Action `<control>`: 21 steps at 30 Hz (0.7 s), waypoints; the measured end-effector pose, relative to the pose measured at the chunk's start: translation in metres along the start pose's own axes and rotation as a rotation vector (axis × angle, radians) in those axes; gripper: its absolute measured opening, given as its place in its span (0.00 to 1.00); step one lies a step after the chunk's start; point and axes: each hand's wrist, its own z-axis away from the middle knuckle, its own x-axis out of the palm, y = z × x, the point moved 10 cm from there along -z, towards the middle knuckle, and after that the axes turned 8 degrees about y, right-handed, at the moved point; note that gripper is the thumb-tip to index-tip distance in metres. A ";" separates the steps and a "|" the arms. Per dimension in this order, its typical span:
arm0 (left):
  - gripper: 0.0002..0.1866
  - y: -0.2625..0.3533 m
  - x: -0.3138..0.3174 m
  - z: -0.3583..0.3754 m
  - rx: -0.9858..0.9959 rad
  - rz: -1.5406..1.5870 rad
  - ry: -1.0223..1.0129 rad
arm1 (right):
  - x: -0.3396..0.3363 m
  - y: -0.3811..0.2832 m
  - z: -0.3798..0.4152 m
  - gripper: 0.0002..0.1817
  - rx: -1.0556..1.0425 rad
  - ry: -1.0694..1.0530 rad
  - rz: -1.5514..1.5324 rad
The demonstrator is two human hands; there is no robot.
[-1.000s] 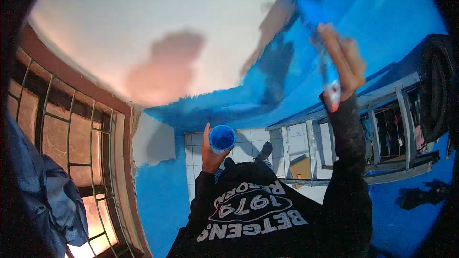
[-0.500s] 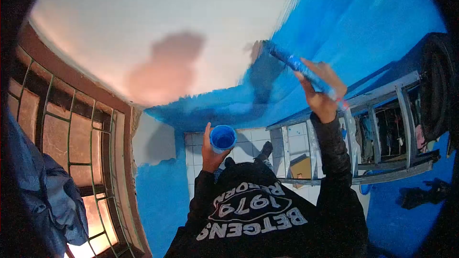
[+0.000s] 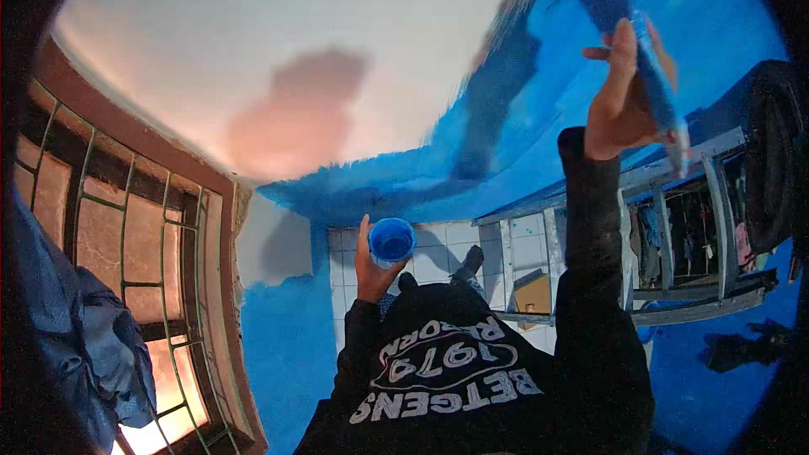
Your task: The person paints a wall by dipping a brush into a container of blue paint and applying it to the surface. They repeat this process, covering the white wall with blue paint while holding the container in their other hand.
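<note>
My left hand (image 3: 369, 274) is wrapped round a small cup of blue paint (image 3: 393, 241), held upright in front of my body. My right hand (image 3: 625, 101) grips a paintbrush (image 3: 654, 72) by its blue-smeared handle, high on the right. The brush reaches up toward the top edge of the view, where its head is blurred and hard to separate from its shadow. Beside it is the wall (image 3: 404, 59), pale on the left, with streaky wet-looking blue paint (image 3: 581, 59) on the right. A ragged edge divides the two colours.
A ladder (image 3: 718, 202) lies across the right side, with hanging clothes behind its rungs. At left is a barred window (image 3: 126, 227) with dark blue cloth (image 3: 93, 345) before it. White floor tiles (image 3: 434, 244) and a brown box-like object (image 3: 533, 293) show below.
My right hand and the paintbrush have swept up and to the right across the blue area. My left hand and the paint cup have stayed almost in place.
</note>
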 end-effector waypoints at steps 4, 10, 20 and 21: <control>0.63 0.006 -0.003 -0.002 -0.021 -0.021 0.019 | -0.001 -0.010 0.061 0.12 -0.212 -0.360 0.548; 0.65 0.002 -0.002 -0.006 0.012 -0.025 0.013 | -0.028 -0.004 0.107 0.14 -0.042 -0.431 0.517; 0.62 0.010 0.011 -0.010 -0.060 -0.022 -0.048 | 0.000 -0.015 0.016 0.16 -0.139 -0.155 0.401; 0.62 0.007 0.010 -0.009 -0.057 -0.020 -0.045 | 0.004 -0.016 0.022 0.15 -0.258 -0.213 0.509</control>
